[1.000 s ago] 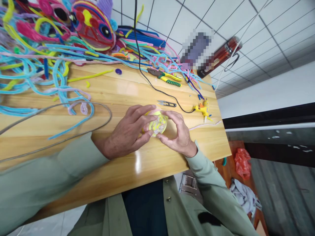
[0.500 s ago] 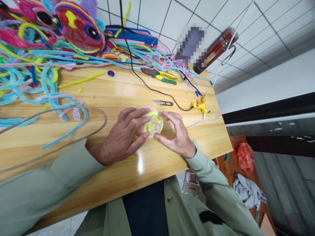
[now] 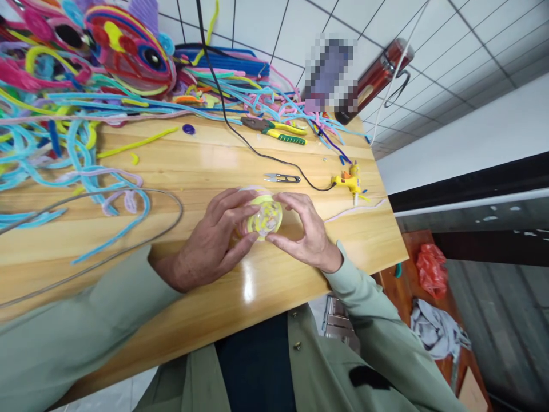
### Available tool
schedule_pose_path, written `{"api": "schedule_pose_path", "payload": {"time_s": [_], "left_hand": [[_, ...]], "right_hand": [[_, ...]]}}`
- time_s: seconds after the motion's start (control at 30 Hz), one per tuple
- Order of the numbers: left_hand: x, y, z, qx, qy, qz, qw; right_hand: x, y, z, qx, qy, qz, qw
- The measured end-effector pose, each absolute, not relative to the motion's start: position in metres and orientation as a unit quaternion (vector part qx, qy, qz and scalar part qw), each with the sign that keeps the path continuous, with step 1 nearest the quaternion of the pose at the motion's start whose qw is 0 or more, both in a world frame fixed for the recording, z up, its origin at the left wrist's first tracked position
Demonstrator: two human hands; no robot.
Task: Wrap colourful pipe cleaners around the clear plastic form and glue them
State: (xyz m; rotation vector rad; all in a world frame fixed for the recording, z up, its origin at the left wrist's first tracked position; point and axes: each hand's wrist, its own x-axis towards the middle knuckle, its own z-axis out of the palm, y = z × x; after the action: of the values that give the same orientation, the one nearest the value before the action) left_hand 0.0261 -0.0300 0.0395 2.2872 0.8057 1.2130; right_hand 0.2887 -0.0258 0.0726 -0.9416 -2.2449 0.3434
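Note:
Between my two hands is a small clear, round plastic piece [image 3: 270, 217] with yellow fuzzy trim around it, perhaps a cup or bottle part. My left hand [image 3: 217, 234] wraps its left side, thumb below and fingers above. From the right, my right hand [image 3: 304, 229] grips its rim with thumb and fingertips. Part of the piece is hidden behind my left fingers. Just beyond it lie small thread snips [image 3: 282, 178]. A yellow glue gun [image 3: 349, 182] rests further right, its black cord running up and left.
Pliers [image 3: 274, 130] with yellow-green handles lie toward the back. Tangled pipe cleaners [image 3: 81, 149] and a colourful fish-like craft [image 3: 128, 51] crowd the left. A red thermos [image 3: 373, 83] stands at the back right. A grey wire loop [image 3: 175, 220] lies left of my hands.
My view has shifted slightly. Both hands keep their hold on the clear piece, whose round face has turned slightly.

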Motion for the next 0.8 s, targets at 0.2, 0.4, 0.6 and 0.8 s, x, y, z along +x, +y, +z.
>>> {"api": "schedule_pose_path", "payload": {"time_s": [0.2,0.4,0.6,0.8], "left_hand": [[0.0260,-0.0314,0.0383,0.821,0.297,0.439,0.212],[0.0278,-0.0320,0.0375,0.817,0.297,0.448,0.207],[0.0285,-0.0327,0.0381,0.818,0.293,0.451,0.205],[0.0291,-0.0338,0.0383,0.816,0.300,0.450,0.204]], "right_hand": [[0.2879,-0.0276,0.0749,-0.357,-0.862,0.116,0.341],[0.2876,-0.0284,0.0749,-0.351,-0.865,0.106,0.342],[0.2874,-0.0294,0.0762,-0.330,-0.875,0.103,0.338],[0.2855,-0.0301,0.0802,-0.332,-0.876,0.097,0.338]]}}
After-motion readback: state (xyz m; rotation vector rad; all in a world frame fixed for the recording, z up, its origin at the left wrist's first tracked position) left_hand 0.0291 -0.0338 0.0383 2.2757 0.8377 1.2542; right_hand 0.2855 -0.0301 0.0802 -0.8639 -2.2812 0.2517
